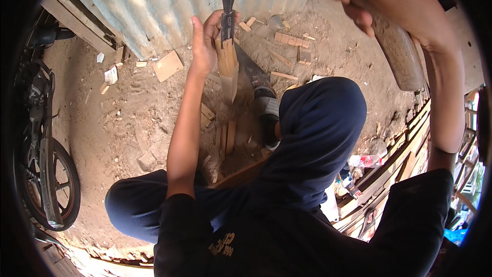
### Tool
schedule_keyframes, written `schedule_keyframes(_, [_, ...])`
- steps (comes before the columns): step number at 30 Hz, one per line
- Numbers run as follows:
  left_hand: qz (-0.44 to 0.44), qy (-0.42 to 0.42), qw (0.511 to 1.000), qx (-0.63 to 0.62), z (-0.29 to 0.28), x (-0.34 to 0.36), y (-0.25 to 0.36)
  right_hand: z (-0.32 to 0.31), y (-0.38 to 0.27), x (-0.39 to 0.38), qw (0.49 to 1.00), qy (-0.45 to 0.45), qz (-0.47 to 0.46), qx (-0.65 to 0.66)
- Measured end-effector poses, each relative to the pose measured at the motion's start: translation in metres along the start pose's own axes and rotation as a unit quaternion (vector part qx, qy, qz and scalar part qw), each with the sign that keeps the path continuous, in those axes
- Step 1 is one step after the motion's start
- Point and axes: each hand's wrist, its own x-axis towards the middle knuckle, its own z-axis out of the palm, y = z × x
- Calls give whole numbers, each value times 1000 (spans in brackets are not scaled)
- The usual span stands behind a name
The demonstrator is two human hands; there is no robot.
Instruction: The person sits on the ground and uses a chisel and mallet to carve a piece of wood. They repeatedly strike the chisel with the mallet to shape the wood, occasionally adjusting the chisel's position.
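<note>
My left hand (205,46) has its fingers round an upright shaft (227,25), with the thumb raised. The shaft has a rusty brown top, a black sleeve and a split, pale wooden lower part (227,69) that narrows to a point. High at the right, my right hand (359,10) grips a thick, worn wooden club (397,56), raised apart from the shaft. Behind the shaft a dark, flat piece reaches down toward my dark footwear (265,107); what that piece is, I cannot tell.
A corrugated metal sheet (143,5) stands ahead on dirt ground (113,138) scattered with wood offcuts (289,39). A motorbike wheel (61,184) is at the left. Stacked wooden slats (405,149) and a plastic bottle (365,160) lie at the right. My bent knees occupy the lower middle.
</note>
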Motion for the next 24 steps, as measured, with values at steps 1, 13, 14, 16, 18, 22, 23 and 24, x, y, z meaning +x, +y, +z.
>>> schedule_keyframes(1, [20,4,1000,21,2,0,-1,2,4,3,999,-17,45,-9])
schedule_keyframes(13, [9,-17,999,49,-2,-6,-6,-3,-1,7,963,108,33,244])
schedule_keyframes(14, [1,-5,999,41,-2,-6,-6,2,3,4,965,117,23,233])
schedule_keyframes(16, [23,-14,998,52,0,-4,-6,9,13,9,990,19,40,135])
schedule_keyframes(18, [31,-26,998,51,0,-2,-6,11,21,11,991,-91,81,56])
schedule_keyframes(22, [35,-33,998,47,2,-3,-8,10,30,1,980,-68,70,175])
schedule_keyframes(23, [52,-29,997,58,3,-4,-8,9,30,-1,973,-67,51,213])
schedule_keyframes(24, [44,-24,997,54,4,-5,-7,6,31,-3,969,-63,34,237])
